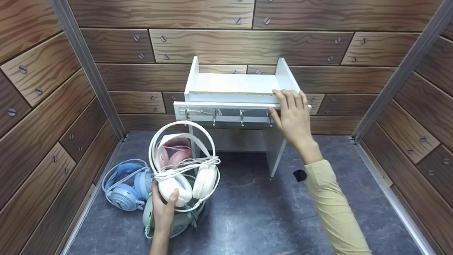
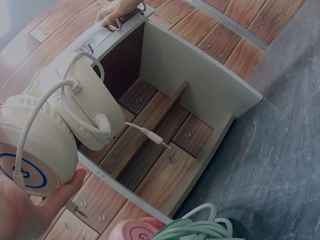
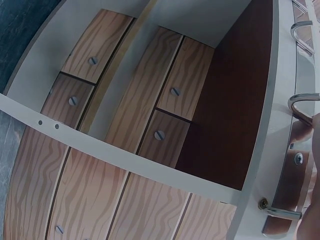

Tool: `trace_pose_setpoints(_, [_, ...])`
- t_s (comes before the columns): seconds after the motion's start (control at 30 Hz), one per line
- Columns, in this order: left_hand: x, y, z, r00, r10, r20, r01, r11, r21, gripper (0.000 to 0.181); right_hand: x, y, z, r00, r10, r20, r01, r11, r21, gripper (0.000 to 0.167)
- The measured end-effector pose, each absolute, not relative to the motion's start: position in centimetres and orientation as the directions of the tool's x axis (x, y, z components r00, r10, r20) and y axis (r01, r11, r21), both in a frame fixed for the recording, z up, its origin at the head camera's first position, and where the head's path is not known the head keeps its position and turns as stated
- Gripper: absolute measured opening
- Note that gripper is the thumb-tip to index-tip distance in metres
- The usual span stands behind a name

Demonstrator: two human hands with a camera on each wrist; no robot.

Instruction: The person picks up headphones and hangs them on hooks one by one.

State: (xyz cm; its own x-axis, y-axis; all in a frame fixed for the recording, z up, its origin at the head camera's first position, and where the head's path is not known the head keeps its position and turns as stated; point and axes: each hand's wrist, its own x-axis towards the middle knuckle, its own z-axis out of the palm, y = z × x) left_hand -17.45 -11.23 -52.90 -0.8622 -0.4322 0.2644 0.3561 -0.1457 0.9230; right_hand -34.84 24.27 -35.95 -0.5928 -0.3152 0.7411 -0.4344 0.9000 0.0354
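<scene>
My left hand [image 1: 163, 212] grips white headphones [image 1: 205, 180] by one ear cup, with the headband upward and the white cable wound around them. They hang in front of the left end of a white shelf unit [image 1: 233, 83]. In the left wrist view, a cable plug [image 2: 152, 136] dangles loose. My right hand [image 1: 293, 115] holds the right end of the unit's front hook rail [image 1: 226, 105], fingers over the top and thumb at the front. Several metal hooks [image 1: 242, 118] line this rail; the right wrist view shows a hook [image 3: 302, 102] up close.
Blue headphones [image 1: 124, 194] lie on the dark floor [image 1: 254, 219] at the left. Green headphones [image 1: 180, 230] sit partly hidden below my left hand, and pink headphones [image 1: 181, 157] show behind the white ones. Wood-patterned walls [image 1: 226, 46] enclose three sides. A small black object [image 1: 299, 175] is beside my right sleeve.
</scene>
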Motion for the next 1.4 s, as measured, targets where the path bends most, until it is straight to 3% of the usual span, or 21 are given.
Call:
trace_pose_setpoints(0.77, [-18.0,-13.0,-53.0,-0.902,-0.331,0.277,0.309,-0.049,0.950,0.089,-34.9,24.3,-36.0,-0.591,-0.315,0.742,-0.439,0.898,0.031,0.052])
trace_pose_setpoints(1.4, [-19.4,-13.1,-53.1,-0.934,-0.296,0.201,0.217,-0.021,0.976,0.095,-35.1,24.3,-36.1,-0.592,-0.315,0.742,-0.435,0.900,0.036,0.051])
